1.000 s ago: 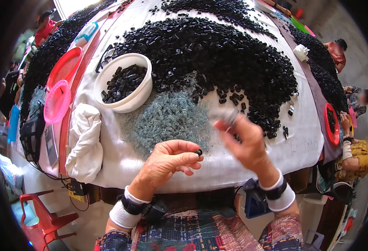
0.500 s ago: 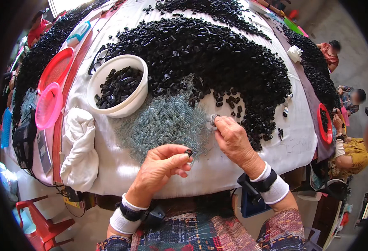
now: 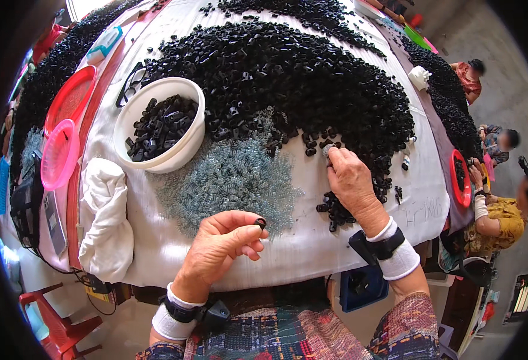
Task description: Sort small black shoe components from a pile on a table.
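Note:
My left hand [image 3: 219, 247] is closed in a pinch on a small black plastic piece [image 3: 260, 223], held above the near edge of the spring pile. A round opening shows in the piece. Farther right, my right hand [image 3: 354, 183] has its fingertips pressed together around a small clump of metal springs [image 3: 327, 150], beside loose black pieces [image 3: 312, 143] on the white cloth. Between the hands and the bowl spreads a heap of small silvery springs [image 3: 228, 180]. Behind it rises a wide mound of black plastic pieces [image 3: 300, 78].
A white bowl [image 3: 187, 149] holding black pieces stands at left. Near it lie a crumpled white cloth [image 3: 103, 222], a pink basket [image 3: 60, 155], a red tray [image 3: 53, 114] and a phone [image 3: 54, 219]. Co-workers sit along the right, one in a yellow top [image 3: 504, 222].
My right hand has moved right and away from me, from the spring heap to the loose black pieces. My left hand stays near its place, still pinching the black piece. The view shifted slightly.

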{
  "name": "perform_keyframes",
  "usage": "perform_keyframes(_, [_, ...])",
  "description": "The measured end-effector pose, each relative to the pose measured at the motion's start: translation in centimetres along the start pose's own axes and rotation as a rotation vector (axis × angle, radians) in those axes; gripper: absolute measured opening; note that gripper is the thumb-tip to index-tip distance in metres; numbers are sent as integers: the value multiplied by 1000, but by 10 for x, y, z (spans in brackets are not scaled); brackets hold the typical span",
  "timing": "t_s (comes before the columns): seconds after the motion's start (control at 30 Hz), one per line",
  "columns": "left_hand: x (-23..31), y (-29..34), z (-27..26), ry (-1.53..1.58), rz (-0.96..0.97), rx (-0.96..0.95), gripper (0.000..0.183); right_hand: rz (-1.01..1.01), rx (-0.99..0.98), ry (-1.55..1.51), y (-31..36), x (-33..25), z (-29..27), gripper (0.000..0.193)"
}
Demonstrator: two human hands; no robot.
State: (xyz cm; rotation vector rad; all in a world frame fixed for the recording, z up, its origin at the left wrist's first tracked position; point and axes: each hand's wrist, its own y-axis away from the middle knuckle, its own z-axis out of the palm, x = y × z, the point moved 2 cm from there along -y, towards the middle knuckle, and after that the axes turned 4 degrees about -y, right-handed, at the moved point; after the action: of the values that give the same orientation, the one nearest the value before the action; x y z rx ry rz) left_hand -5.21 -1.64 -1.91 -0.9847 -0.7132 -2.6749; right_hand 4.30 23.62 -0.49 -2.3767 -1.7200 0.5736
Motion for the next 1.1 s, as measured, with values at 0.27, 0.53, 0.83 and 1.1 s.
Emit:
perform_keyframes(0.27, [-1,1,3,-54,-23,46,15,-106,-59,-304,11,-44,-3,25])
perform_keyframes(0.53, [-1,3,6,-50,-16,14,18,-101,-76,-277,15,-49,9,32])
perform_keyframes(0.83, [-6,0,15,-110,72,73,19,96,-73,-510,21,-48,-1,41])
perform_keyframes(1.1, [-8,3,32,-223,224,52,21,79,19,-1200,32,-97,-38,42])
